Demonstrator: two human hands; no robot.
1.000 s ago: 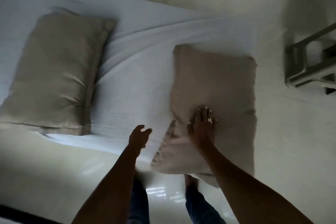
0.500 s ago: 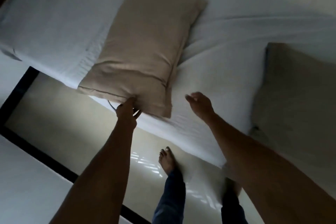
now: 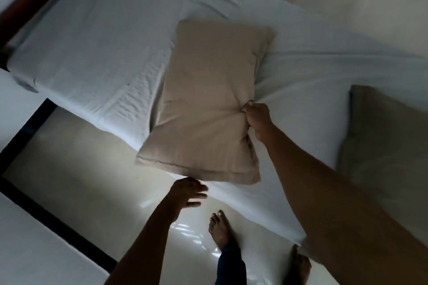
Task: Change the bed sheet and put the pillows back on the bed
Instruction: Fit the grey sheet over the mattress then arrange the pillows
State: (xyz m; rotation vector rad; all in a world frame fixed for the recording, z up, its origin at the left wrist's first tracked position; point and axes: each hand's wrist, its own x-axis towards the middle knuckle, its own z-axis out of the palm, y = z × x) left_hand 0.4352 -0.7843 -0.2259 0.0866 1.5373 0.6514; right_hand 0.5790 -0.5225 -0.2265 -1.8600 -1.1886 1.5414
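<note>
My right hand clamps a fistful of the beige pillow, puckering its smooth cotton along the right edge. The plump rectangle lies on the wrinkled white sheet, its flat hem overhanging the bed's near edge. My left hand is just under that hem, fingers straight and apart. A 2nd beige pillow lies to the right.

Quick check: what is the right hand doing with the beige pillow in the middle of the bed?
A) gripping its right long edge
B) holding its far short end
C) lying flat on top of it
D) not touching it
A: the right hand bunches the fabric at the right long edge of the beige rectangular fabric pillow.
</note>
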